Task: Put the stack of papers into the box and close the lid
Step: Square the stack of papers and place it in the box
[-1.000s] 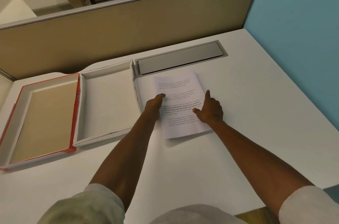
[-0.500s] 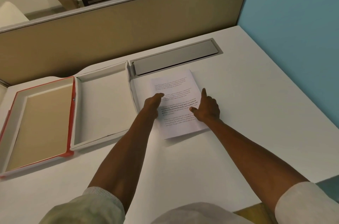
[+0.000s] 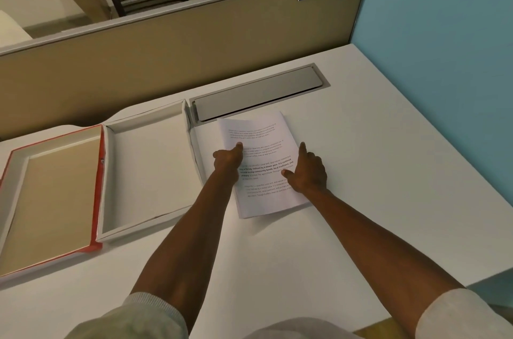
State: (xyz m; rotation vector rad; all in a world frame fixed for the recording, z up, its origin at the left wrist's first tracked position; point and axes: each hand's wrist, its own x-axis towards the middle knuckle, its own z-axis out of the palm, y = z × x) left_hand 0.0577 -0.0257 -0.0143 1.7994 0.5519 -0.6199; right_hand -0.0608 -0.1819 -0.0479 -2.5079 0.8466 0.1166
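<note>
A stack of papers [image 3: 259,131] with printed text lies on the white desk [image 3: 383,172], just right of the open box. The box [image 3: 147,172] is a shallow white tray, with nothing in it. Its red-edged lid [image 3: 55,199] lies open flat on the left, joined along the tray's left wall. My left hand [image 3: 227,159] holds the stack's left edge, thumb on top. At the stack's right edge my right hand [image 3: 308,172] grips it with the thumb on the page and the index finger stretched along the side.
A grey cable-cover plate [image 3: 258,91] is set into the desk right behind the papers. A beige partition [image 3: 194,33] closes the desk's far side, and a blue wall [image 3: 449,61] runs along the right. The desk's near right corner ends beside my right sleeve.
Both hands stay on the stack's two sides. My right thumb has slid a little further onto the page. The view has shifted slightly.
</note>
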